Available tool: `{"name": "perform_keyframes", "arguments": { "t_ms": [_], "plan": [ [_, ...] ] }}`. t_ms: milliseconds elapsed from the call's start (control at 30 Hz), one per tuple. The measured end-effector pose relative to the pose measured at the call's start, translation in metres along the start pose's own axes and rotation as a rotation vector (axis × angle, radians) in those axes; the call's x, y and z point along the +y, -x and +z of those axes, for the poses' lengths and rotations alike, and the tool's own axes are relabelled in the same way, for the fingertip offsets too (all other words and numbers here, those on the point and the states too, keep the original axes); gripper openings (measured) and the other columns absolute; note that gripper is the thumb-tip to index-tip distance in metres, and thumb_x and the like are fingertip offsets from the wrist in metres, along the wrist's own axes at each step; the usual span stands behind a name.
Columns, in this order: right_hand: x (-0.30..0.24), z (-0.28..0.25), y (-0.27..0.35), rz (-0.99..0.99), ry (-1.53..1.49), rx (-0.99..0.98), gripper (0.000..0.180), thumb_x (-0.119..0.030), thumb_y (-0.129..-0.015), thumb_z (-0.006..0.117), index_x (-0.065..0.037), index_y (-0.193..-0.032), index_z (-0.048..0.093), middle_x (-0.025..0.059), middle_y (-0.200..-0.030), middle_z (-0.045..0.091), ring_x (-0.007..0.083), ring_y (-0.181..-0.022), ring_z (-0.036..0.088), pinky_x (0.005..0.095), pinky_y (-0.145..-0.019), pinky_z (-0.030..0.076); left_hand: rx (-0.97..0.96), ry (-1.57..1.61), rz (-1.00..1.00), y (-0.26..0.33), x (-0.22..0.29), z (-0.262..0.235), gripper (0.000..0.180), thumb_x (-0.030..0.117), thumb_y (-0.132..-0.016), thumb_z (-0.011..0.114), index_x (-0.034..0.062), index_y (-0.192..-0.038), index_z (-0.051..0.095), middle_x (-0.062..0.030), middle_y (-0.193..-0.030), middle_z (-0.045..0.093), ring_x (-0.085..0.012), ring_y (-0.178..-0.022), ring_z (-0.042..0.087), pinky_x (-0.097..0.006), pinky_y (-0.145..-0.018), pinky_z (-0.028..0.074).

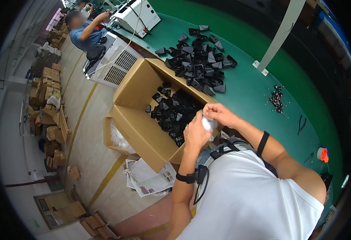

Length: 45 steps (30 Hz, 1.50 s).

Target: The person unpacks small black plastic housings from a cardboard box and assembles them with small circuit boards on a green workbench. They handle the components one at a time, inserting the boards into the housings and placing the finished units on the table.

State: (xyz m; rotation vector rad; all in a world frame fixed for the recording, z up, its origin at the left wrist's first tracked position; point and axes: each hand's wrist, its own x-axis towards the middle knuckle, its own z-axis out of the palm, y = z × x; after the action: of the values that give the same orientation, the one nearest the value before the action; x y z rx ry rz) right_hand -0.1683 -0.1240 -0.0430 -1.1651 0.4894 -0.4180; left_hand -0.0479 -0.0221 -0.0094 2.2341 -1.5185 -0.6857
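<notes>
My left hand (197,131) is closed on a crumpled, whitish see-through plastic bag (208,125), close to my waist. The fingers of my right hand (221,115) pinch the top of that same bag; what is inside it cannot be made out. Both hands are at the near right edge of an open cardboard box (137,130). Many small black plastic housings (174,110) lie loose in the box. A heap of similar black housings (201,60) covers part of the green workbench (255,94) beyond my hands.
Small dark parts (277,100), pliers (301,125) and an orange-and-white roll (322,154) lie on the bench. A metal post (279,38) rises from it. Left of the box are a carton of white bags (119,138) and newspapers (153,180). A person (83,34) sits farther off.
</notes>
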Motion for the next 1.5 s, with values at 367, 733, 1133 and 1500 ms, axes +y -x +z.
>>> {"name": "perform_keyframes", "arguments": {
  "t_ms": [367,733,1133,1500],
  "plan": [
    [0.012,-0.005,0.01,-0.138,0.483,-0.02,0.024,-0.011,-0.074,0.067,-0.006,-0.07,0.044,0.0021,-0.058,0.042,0.0106,-0.057,0.038,0.0308,-0.051,0.033,-0.142,-0.415,0.159,0.005,0.0,0.003,0.032,0.015,-0.067,0.074,0.0047,-0.097,0.07,-0.0134,-0.103,0.069,-0.0358,-0.085,0.07,-0.044,-0.074,0.058],
    [-0.031,-0.002,-0.02,-0.245,0.554,-0.107,0.023,-0.008,-0.08,0.07,-0.006,-0.098,0.056,-0.0044,-0.069,0.044,0.006,-0.064,0.042,0.0251,-0.058,0.034,-0.002,0.894,-0.108,-0.043,-0.04,0.017,0.024,0.012,-0.079,0.066,0.0026,-0.101,0.07,-0.0076,-0.09,0.072,-0.0209,-0.083,0.07,-0.032,-0.076,0.055],
    [-0.042,0.007,-0.043,-0.279,0.927,0.023,0.015,-0.014,-0.082,0.067,-0.003,-0.093,0.065,0.0134,-0.069,0.064,0.0297,-0.063,0.063,0.04,-0.055,0.045,0.342,0.602,-0.096,-0.022,-0.031,-0.011,0.057,0.012,-0.076,0.071,0.0013,-0.131,0.059,-0.0174,-0.103,0.072,-0.0286,-0.091,0.071,-0.037,-0.083,0.054],
    [-0.046,0.04,-0.059,-0.51,0.816,0.15,0.016,-0.009,-0.086,0.067,-0.001,-0.099,0.068,0.0092,-0.076,0.066,0.0191,-0.066,0.066,0.0307,-0.063,0.053,0.449,-0.071,-0.205,-0.031,-0.08,-0.012,0.075,0.019,-0.077,0.071,0.0206,-0.145,0.041,-0.0173,-0.103,0.064,-0.0404,-0.09,0.066,-0.051,-0.077,0.054]
  ]
}}
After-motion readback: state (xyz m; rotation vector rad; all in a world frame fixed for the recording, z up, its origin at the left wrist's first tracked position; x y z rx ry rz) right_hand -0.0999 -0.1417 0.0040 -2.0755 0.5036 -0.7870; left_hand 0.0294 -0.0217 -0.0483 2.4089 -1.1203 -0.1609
